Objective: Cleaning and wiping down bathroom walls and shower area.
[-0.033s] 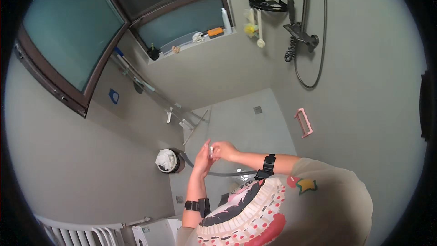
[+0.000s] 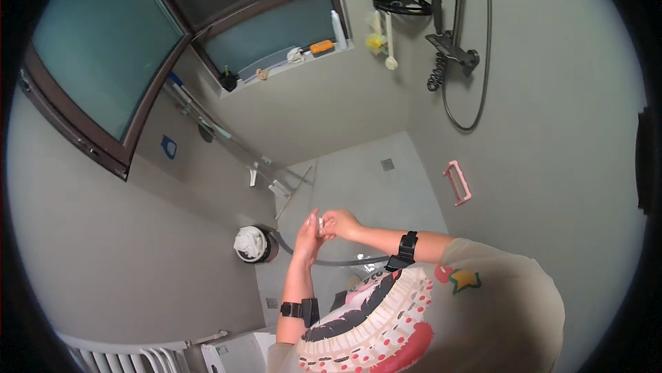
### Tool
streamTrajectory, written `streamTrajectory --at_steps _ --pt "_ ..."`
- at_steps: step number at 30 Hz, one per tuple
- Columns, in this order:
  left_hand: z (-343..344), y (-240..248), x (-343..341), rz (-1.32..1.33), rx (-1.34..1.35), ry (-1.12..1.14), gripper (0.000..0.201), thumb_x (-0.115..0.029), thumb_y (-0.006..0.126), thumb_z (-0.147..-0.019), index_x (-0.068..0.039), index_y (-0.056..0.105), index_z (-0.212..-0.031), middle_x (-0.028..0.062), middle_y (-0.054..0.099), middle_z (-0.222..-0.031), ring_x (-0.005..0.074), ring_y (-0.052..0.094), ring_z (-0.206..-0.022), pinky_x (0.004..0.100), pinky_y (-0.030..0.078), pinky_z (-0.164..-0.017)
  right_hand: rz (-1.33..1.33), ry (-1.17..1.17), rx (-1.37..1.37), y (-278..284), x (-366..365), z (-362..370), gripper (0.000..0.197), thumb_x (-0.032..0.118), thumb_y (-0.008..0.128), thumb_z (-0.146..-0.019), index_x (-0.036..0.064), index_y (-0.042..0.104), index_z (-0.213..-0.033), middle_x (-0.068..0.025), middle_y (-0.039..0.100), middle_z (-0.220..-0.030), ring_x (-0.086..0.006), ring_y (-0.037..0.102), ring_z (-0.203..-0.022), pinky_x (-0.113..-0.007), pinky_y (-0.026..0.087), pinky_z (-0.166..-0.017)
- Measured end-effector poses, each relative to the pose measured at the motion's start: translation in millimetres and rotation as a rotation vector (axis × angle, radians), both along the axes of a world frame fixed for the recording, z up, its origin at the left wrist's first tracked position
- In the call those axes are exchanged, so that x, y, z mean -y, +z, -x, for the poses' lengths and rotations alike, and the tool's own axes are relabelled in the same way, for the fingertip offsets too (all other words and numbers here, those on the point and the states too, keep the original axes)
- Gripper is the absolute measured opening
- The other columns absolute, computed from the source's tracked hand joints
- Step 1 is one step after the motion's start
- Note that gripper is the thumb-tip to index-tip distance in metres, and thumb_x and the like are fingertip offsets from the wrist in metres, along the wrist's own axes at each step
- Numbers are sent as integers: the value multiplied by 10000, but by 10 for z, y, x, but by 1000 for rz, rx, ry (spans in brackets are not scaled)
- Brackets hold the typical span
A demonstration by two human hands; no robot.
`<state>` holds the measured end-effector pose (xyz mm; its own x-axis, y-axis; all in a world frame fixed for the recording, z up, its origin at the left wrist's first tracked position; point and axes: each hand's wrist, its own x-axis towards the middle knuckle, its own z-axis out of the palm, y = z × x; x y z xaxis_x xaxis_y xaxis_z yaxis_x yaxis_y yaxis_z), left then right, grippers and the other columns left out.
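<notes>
My left hand (image 2: 307, 238) and my right hand (image 2: 340, 224) meet in front of my body, above the pale shower floor. Between them is a small whitish, partly see-through object (image 2: 321, 224), too small and too covered to name. The fingers of my left hand point upward alongside it. From the other side, my right hand has its fingers bent in a pinch on the same object. Each forearm carries a black strap, the left strap (image 2: 300, 311) near the body and the right strap (image 2: 405, 251) below the elbow.
A bucket (image 2: 266, 244) holding white crumpled material stands left of my hands. A grey hose (image 2: 345, 263) runs along the floor beneath them. A long-handled squeegee (image 2: 279, 189) leans at the left wall. A pink holder (image 2: 458, 183) juts from the right wall, below the shower fitting (image 2: 452, 48).
The view has shifted very slightly. Both hands keep nearly the same pose around the small whitish object.
</notes>
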<state>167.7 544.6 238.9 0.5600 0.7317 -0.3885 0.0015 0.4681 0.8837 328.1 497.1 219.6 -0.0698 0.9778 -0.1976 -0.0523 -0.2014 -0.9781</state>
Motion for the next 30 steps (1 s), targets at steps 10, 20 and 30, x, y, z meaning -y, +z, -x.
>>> streamTrajectory --at_steps 10,20,30 --pt "-41 109 -335 -281 -259 -21 251 -191 774 -895 -32 668 -1057 -16 682 -840 46 596 -664 197 418 -524 -26 -161 -26 -45 -29 -166 202 166 751 -878 40 657 -1004 -34 712 -866 -139 686 -801 -296 535 -675" --pt "146 276 -491 -45 102 -98 394 -106 772 -879 -45 577 -1217 -12 672 -933 30 570 -705 189 385 -535 111 -397 -542 188 -55 28 167 90 621 -955 107 565 -1111 -45 649 -1088 -162 638 -1000 -339 546 -892" --pt "418 -175 -772 -68 -31 -93 156 -173 716 -917 -75 652 -1020 -21 653 -870 64 563 -706 205 449 -614 164 -664 -745 257 -103 121 153 11 460 -981 57 528 -1111 -142 631 -1193 -287 632 -1127 -479 519 -1036"
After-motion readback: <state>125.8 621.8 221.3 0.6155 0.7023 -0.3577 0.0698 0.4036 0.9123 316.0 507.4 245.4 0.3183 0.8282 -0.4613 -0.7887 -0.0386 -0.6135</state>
